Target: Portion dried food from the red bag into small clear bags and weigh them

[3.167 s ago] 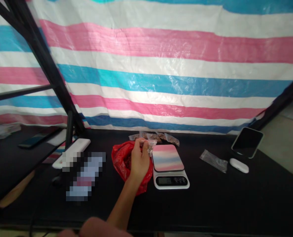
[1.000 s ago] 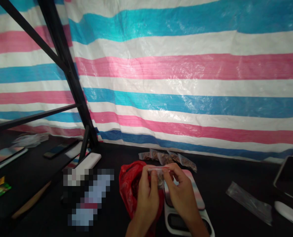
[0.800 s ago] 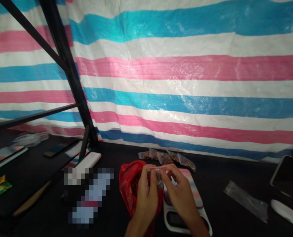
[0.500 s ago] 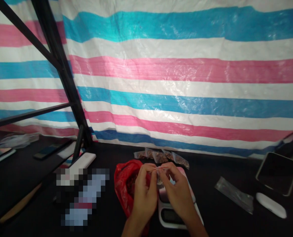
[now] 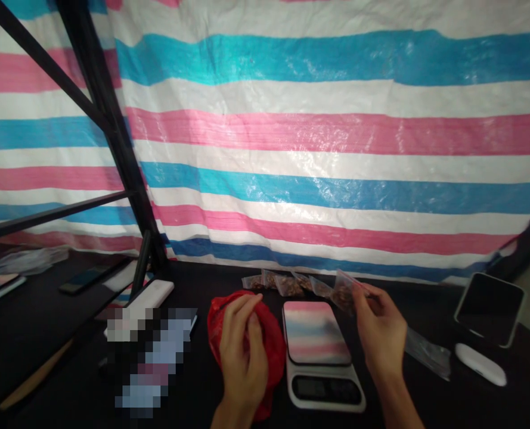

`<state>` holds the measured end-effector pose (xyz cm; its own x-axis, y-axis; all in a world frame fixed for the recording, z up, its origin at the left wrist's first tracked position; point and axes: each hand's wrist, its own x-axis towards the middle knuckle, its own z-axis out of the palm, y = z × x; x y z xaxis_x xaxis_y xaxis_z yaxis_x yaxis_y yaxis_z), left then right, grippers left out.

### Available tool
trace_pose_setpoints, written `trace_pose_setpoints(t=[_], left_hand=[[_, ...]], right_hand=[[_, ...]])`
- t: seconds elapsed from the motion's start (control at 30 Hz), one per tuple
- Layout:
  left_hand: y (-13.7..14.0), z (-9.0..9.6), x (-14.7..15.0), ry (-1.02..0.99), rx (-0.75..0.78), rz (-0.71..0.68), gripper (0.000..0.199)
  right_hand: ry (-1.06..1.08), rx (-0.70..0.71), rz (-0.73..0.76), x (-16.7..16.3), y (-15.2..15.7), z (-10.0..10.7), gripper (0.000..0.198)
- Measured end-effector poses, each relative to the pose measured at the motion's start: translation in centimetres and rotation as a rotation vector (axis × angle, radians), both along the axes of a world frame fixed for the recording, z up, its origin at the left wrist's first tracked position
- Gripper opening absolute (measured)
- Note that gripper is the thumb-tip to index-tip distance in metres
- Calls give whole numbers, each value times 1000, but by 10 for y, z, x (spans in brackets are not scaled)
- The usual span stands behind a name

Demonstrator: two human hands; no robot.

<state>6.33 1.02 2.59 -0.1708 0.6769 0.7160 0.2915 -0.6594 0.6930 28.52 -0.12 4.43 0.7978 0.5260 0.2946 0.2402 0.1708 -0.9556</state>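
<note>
My right hand [image 5: 383, 333] pinches the top edge of a small clear zip bag [image 5: 344, 291] with brown bits in it, at the right end of a row of similar filled bags [image 5: 290, 286]. My left hand [image 5: 244, 351] is over a red plastic bag [image 5: 271, 333], fingers stretched out and slightly curved, with no object visible in them. It covers much of the red bag's mouth. Between my hands stands a digital kitchen scale [image 5: 316, 333], its shiny plate bare and its dark display [image 5: 326, 389] towards me.
Right of my right hand lie a clear plastic packet [image 5: 430, 354], a white oval case [image 5: 480, 364] and a dark-screened device [image 5: 490, 310]. To the left are a white bar-shaped object [image 5: 155, 298] and a blurred-out item [image 5: 157, 363]. A black metal frame [image 5: 112, 131] rises before the striped sheet [image 5: 336, 131].
My hands have parted from their shared hold above the scale. My right hand has carried the zip bag right to the row's end; my left has moved slightly left over the red bag.
</note>
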Motion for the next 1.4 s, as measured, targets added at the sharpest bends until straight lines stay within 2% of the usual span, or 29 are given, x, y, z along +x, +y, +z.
trace_pose_setpoints(t=[0.03,0.1,0.23,0.3,0.4,0.53,0.6,0.7,0.77,0.87,0.93,0.97,1.03,1.1,1.2,1.3,1.4], left_hand=[[1,0,-4,9,29,36,28],[2,0,-9,15,49,89,27],[7,1,-11,16,31,119,25],[8,2,-10,15,26,119,24],[10,3,-10,8,29,119,21],[12,4,-14,-3,49,137,16],[13,4,-17,-4,75,138,14],[13,4,-19,-14,80,127,13],[12,6,-19,-16,62,102,13],[10,11,-19,-15,26,17,14],[8,15,-18,-5,-63,-80,17],[8,16,-18,3,-133,-137,18],[8,16,-17,30,-285,-245,22],[9,14,-18,56,-400,-332,34],[12,9,-22,71,-476,-458,43],[13,5,-27,-18,-517,-550,42],[13,2,-31,-133,-535,-603,49]], right_hand=[[-31,-33,-87,6,1,-4,52],[-95,-111,-129,11,5,-12,52],[-123,-220,97,7,14,-24,55],[-164,-247,134,9,12,-24,51],[-328,-332,11,27,-1,-21,44],[-642,-617,-203,68,-29,-30,50],[-686,-757,-277,88,-40,-41,53],[-637,-862,-246,110,-50,-49,48],[-569,-825,-225,116,-53,-42,43],[-420,-565,-141,100,-47,-22,44],[-244,-311,39,69,-37,-9,52],[-169,-217,163,49,-31,-5,57],[-85,-89,386,4,-19,-1,53],[-133,-43,522,-41,-10,-2,42],[-231,-9,694,-91,-3,-5,29],[-229,22,776,-114,0,-8,28],[-229,26,730,-122,4,-9,26]])
